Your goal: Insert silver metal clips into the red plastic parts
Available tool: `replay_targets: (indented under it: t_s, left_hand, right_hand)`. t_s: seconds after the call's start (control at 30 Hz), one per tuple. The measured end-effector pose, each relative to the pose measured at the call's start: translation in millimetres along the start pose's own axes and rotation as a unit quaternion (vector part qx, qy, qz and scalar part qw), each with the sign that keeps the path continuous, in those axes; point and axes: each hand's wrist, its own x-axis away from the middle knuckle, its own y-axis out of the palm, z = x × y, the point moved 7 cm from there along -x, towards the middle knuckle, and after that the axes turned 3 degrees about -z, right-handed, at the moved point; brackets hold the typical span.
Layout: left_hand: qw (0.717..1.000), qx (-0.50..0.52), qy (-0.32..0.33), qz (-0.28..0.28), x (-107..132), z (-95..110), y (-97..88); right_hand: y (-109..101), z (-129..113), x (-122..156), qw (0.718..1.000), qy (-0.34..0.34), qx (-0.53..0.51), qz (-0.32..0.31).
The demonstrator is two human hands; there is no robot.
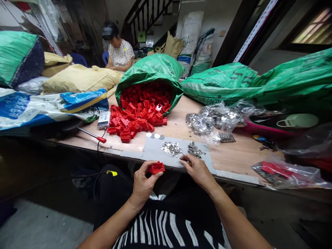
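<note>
My left hand [143, 182] holds a small red plastic block [157, 167] between thumb and fingers, just off the table's front edge. My right hand [196, 170] rests on that edge with its fingertips pinched on a small metal piece beside two little heaps of shiny metal clips [171, 148] on a grey mat [155, 149]. Farther back, a green sack [153, 71] lies on its side and spills a pile of red blocks [137, 119] onto the wooden table [178, 126].
Clear bags of metal parts [215, 121] lie right of the pile. More green sacks [259, 83] sit at the back right, blue and tan sacks at the left. A red-handled tool [93, 135] and a phone [104, 118] lie left. Another person [118, 50] sits behind.
</note>
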Motion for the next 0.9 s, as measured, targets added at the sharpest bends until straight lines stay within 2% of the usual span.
replay_targets:
  t_s: [0.17,0.37,0.5,0.67,0.8,0.9]
  left_hand:
    - [0.999,-0.035,0.024,0.003,0,2,-1.9]
    - [0.992,-0.106,0.065,-0.005,-11,3,-3.4]
    - [0.988,-0.125,0.086,-0.034,-21,2,-1.0]
    - [0.993,-0.091,0.061,-0.039,-22,0,-0.7]
    - [0.994,-0.066,0.069,-0.046,-16,6,2.0]
    - [0.989,-0.083,0.113,-0.056,-11,16,5.6]
  right_hand:
    - [10,-7,-3,1.0,-0.016,-0.011,-0.005]
    - [22,-28,2,0.994,-0.077,-0.07,-0.038]
    - [34,-40,4,0.984,-0.06,-0.137,-0.094]
    - [37,-46,0,0.98,-0.029,-0.182,-0.082]
    - [46,-45,-4,0.954,-0.014,-0.278,-0.111]
    - [53,-45,-4,0.934,-0.011,-0.331,-0.132]
